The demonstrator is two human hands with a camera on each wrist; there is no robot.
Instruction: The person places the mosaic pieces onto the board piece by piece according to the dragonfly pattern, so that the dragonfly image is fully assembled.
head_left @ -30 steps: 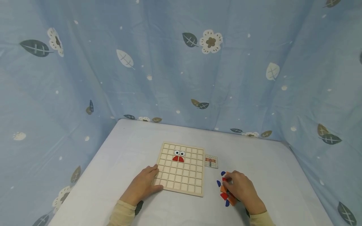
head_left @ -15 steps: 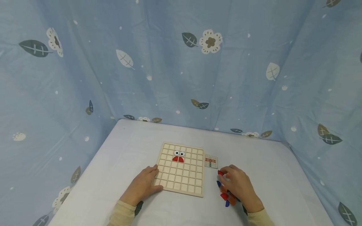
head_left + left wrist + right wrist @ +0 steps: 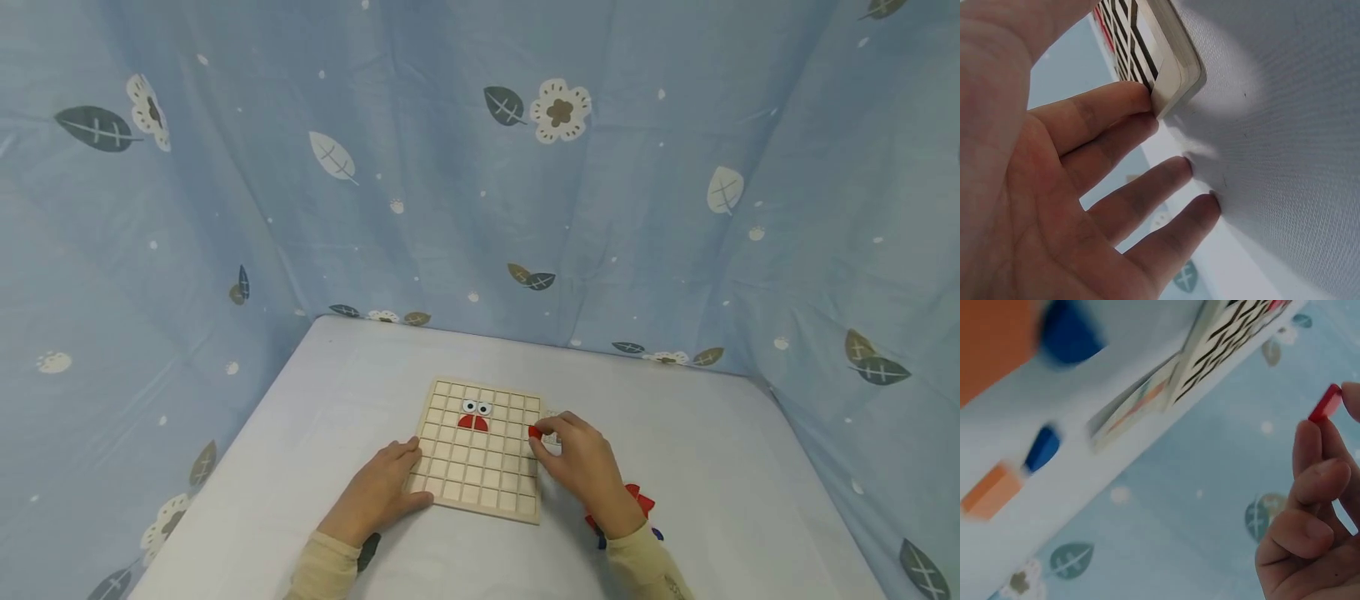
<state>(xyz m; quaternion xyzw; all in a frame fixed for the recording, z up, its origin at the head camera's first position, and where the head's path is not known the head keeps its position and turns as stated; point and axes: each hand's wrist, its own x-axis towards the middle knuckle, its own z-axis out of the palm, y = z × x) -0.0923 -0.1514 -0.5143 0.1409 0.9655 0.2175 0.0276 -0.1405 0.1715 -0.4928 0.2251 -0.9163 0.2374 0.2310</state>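
A square wooden grid board (image 3: 487,507) lies on the table, holding two eye tiles (image 3: 469,406) above two red quarter-round tiles (image 3: 466,422). My left hand (image 3: 381,487) rests at its lower left corner; in the left wrist view, the extended fingers (image 3: 1116,103) touch the board's edge, two of them apart from it. Over the board's right edge, my right hand (image 3: 581,462) pinches a red tile (image 3: 534,432) between thumb and fingertips. That red tile (image 3: 1325,403) is raised off the table in the right wrist view.
A small pattern card (image 3: 1138,406) lies right of the board, mostly behind my right hand in the head view. Loose red tiles (image 3: 641,500), blue tiles (image 3: 1041,449) and orange tiles (image 3: 991,490) lie near my right forearm. Patterned blue cloth (image 3: 450,208) surrounds the table.
My right hand has taken a red tile from the loose pile and carried it left to the board's right edge. My left hand has stayed at the corner.
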